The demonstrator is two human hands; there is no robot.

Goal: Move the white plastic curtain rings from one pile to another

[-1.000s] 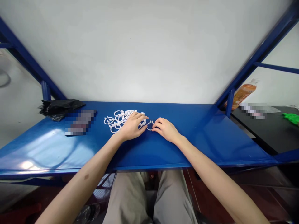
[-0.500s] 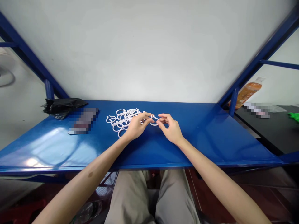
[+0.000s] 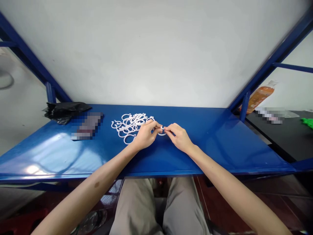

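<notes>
Between my two hands, just above the blue table, is a white curtain ring (image 3: pixel 161 134), its lower curve showing under my fingertips. My left hand (image 3: pixel 145 135) is closed in a pinch on the ring's small end part from the left. From the other side my right hand (image 3: pixel 181 137) pinches the same spot, thumb and fingers pressed together. The fingertips cover most of the ring's top. Left of my left hand lies a loose pile of similar white rings (image 3: pixel 133 122), several of them overlapping, some partly hidden behind that hand.
On the blue table (image 3: pixel 207 140), a crumpled black plastic bag (image 3: pixel 66 111) and a blurred-out flat dark object (image 3: pixel 89 125) lie to the left. A pale wall rises behind. Blue frame posts stand at both sides. Past the right post are an orange drink bottle (image 3: pixel 261 96) and a black surface (image 3: pixel 276 138).
My fingertips have drawn together over the top of the ring. My right fingers have shifted from the ring's right side to its end part, and that hand is more tightly pinched.
</notes>
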